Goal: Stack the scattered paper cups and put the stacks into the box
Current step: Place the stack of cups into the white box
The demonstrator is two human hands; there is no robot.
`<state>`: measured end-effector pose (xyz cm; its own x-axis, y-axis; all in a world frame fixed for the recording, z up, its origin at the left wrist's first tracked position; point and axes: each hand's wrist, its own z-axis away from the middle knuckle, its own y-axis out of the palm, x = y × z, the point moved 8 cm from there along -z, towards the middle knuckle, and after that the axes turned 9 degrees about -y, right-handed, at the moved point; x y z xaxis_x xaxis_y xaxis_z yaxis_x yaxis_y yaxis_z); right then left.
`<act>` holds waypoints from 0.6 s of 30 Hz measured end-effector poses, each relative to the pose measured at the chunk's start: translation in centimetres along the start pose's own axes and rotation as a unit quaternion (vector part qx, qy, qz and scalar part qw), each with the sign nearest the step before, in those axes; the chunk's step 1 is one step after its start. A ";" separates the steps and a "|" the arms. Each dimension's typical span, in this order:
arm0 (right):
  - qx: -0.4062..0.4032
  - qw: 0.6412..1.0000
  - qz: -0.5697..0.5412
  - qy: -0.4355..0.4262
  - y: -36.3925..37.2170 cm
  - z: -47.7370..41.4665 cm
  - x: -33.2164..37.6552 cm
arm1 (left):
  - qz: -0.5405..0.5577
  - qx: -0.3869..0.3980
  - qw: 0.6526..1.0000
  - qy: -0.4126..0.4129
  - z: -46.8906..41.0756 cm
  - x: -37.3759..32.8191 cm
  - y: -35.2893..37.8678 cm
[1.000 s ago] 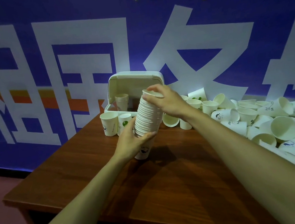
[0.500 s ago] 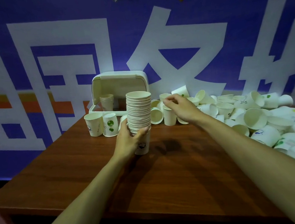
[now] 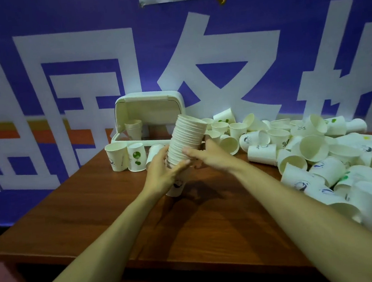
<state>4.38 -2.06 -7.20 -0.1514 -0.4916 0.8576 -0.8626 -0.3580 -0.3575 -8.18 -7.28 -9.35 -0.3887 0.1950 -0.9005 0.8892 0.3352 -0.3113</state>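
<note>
A tall stack of paper cups (image 3: 188,136) sits in both hands above the wooden table (image 3: 91,212), tilted so its open top leans up and to the right, away from the fingers. The cups are plain off-white, their rolled rims packed into tight ridges. The bottom cup pokes out below the left hand (image 3: 161,173) and carries a small dark blue print, too small to read.

The left hand's fingers wrap the lower part of the stack, thumb across its front. The right hand (image 3: 208,159) grips from the other side, thumb pressed on the front and fingers curled behind.

Beyond the fingertips stands a white plastic box (image 3: 151,108) with its lid raised, a short stack of cups (image 3: 134,129) inside. Just left of the left fingers stand two upright cups, one with a faint blue mark (image 3: 116,157) and one with green dots (image 3: 136,157). Right of the right hand sprawls a heap of loose cups (image 3: 309,150), some with blue or green prints I cannot read.

The blue wall banner (image 3: 260,28) shows huge white Chinese characters, cropped.
</note>
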 end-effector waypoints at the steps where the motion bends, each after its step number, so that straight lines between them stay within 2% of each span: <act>1: -0.014 1.000 -0.023 0.003 0.4 -0.7 -0.2 | 0.008 0.010 1.000 0.003 -0.1 -0.2 -0.2; 5: -0.039 0.999 -0.016 -0.030 0.9 -4.6 0.0 | 0.013 0.052 0.999 0.007 -2.3 0.2 -2.4; 7: -0.039 0.997 -0.019 -0.060 1.3 -7.2 0.6 | 0.017 0.035 0.999 0.002 -4.4 0.5 -4.4; 11: -0.047 0.989 -0.030 -0.135 2.2 -13.3 2.0 | -0.033 -0.025 0.997 0.061 -9.6 -1.2 -8.3; 13: -0.059 0.985 -0.034 -0.158 2.3 -16.5 1.9 | -0.043 -0.030 0.996 0.068 -12.8 -1.5 -9.7; 18: -0.060 0.984 -0.007 -0.170 3.7 -22.3 -0.2 | -0.007 -0.016 0.999 -0.037 -19.5 2.6 -11.2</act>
<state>-9.55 14.40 -0.46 0.0134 -0.7316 0.6816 -0.9176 -0.2798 -0.2823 -23.89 7.47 -2.24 -0.3808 0.1212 -0.9167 0.8752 0.3671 -0.3151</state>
